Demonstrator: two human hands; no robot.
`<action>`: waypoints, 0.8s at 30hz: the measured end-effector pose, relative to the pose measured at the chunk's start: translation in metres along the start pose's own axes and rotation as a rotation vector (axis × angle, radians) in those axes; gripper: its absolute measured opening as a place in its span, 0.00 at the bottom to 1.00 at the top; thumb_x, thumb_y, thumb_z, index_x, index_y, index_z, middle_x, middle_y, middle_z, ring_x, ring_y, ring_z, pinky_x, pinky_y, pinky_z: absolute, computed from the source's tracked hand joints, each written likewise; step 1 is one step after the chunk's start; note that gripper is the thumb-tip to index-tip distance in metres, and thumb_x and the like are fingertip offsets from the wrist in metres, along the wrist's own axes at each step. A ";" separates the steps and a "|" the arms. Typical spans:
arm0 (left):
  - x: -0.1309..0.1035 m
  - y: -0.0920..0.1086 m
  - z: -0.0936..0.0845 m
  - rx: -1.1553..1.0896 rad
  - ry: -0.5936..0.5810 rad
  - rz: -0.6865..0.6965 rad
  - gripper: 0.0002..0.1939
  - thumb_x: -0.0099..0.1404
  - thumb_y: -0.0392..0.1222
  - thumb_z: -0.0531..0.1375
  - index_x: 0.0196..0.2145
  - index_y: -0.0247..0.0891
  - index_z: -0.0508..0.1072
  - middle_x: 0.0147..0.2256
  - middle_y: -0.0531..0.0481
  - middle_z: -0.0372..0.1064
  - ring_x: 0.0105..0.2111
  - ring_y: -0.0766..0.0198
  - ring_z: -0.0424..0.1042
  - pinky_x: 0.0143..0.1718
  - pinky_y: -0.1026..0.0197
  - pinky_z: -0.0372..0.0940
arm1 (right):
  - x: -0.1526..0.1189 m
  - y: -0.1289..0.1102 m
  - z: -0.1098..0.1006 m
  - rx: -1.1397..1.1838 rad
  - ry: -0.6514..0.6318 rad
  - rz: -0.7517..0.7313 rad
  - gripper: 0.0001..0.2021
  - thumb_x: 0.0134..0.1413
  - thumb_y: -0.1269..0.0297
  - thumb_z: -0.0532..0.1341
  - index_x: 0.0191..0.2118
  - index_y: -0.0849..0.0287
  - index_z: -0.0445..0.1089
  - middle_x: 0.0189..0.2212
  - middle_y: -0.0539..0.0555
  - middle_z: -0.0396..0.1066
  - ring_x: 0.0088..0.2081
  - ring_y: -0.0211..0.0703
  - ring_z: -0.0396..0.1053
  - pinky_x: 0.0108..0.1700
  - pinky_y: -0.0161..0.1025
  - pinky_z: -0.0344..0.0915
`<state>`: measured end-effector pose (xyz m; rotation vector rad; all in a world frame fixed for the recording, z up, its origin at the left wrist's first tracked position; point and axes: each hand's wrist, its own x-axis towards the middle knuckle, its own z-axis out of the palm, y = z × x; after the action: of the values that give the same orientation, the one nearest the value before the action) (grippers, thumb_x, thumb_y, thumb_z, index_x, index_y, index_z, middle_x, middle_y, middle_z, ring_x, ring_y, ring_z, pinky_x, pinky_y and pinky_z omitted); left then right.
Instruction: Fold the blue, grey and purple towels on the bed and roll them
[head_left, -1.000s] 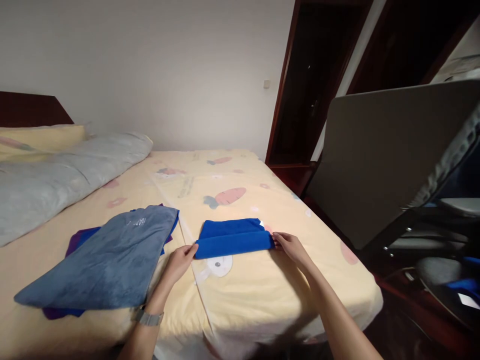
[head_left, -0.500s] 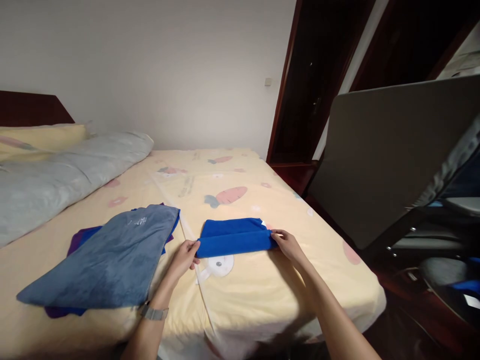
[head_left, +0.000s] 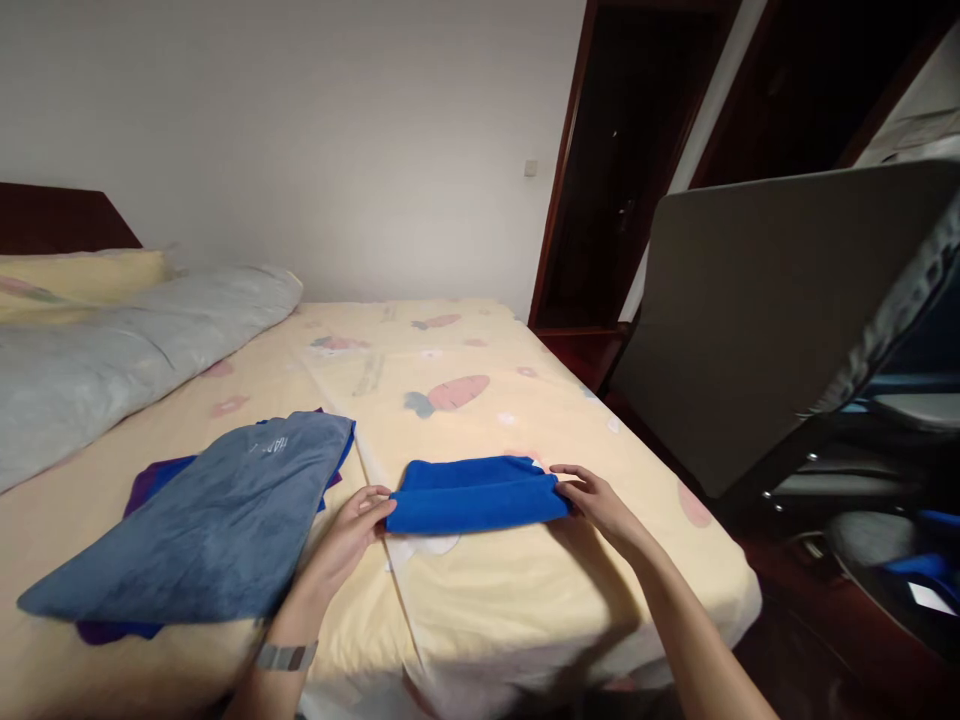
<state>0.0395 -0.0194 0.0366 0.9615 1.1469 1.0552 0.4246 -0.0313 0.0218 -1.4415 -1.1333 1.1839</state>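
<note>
A bright blue towel (head_left: 480, 503), partly folded into a long strip, lies on the bed sheet with its far part flat behind the fold. My left hand (head_left: 361, 520) pinches the left end of the strip between thumb and fingers. At the opposite end, my right hand (head_left: 596, 502) grips the right end, its index finger reaching over the top near a small white tag (head_left: 538, 465). To the left of my left hand rests a grey-blue cloth (head_left: 217, 530) with white lettering, on top of blue and purple cloths (head_left: 150, 487).
The bed (head_left: 480, 620) has a yellow sheet with carrot prints. A grey rolled quilt (head_left: 150, 330) and a yellow pillow (head_left: 90, 275) lie at the left. Beyond the bed's right edge stands a large dark panel (head_left: 765, 310). A wall and dark door (head_left: 600, 180) are behind.
Both hands have moved slightly nearer and farther apart, with the folded strip drawn towards me. The right index finger has lifted away from the thumb. The view has shifted a little.
</note>
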 end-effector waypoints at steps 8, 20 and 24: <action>-0.029 -0.016 -0.010 0.263 -0.106 -0.049 0.26 0.51 0.51 0.69 0.45 0.36 0.74 0.27 0.55 0.69 0.20 0.72 0.63 0.22 0.68 0.57 | -0.024 0.012 -0.012 -0.146 -0.171 0.079 0.16 0.46 0.61 0.64 0.43 0.58 0.66 0.26 0.48 0.68 0.24 0.37 0.63 0.26 0.33 0.60; -0.040 -0.015 -0.018 0.966 0.031 0.625 0.12 0.63 0.50 0.61 0.41 0.43 0.77 0.45 0.46 0.69 0.38 0.61 0.73 0.43 0.57 0.71 | -0.052 -0.016 0.008 -0.811 -0.122 -0.428 0.18 0.47 0.75 0.58 0.44 0.51 0.73 0.51 0.56 0.64 0.54 0.51 0.64 0.56 0.46 0.62; -0.052 -0.011 -0.012 1.213 -0.232 0.722 0.17 0.58 0.42 0.64 0.46 0.50 0.76 0.53 0.48 0.68 0.54 0.54 0.68 0.56 0.53 0.66 | -0.064 -0.020 0.020 -0.827 -0.411 -0.505 0.27 0.43 0.73 0.62 0.52 0.49 0.70 0.60 0.56 0.58 0.60 0.54 0.59 0.60 0.48 0.60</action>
<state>0.0242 -0.0720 0.0358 2.5165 1.2387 0.6578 0.3954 -0.0894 0.0476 -1.3561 -2.3008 0.6671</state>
